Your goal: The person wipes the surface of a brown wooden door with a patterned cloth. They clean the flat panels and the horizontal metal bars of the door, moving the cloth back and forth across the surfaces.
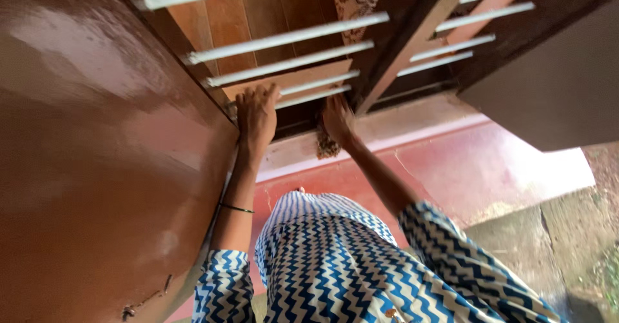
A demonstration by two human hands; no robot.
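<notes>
My left hand [256,113] rests flat with fingers spread against the lower corner of a brown wooden window frame [380,65], next to the white horizontal bars [284,38]. My right hand [338,120] is closed on a crumpled brownish cloth [326,146] held against the sill [387,129] below the lowest bar. A thin dark bracelet [236,208] circles my left forearm. Blue and white zigzag sleeves [335,265] cover my upper arms and body.
A glossy brown wall [97,155] fills the left side. Below the window runs a reddish painted wall band and ledge [464,168]. A brown wooden shutter [554,78] stands open at the right. Grey ground [580,245] lies at the lower right.
</notes>
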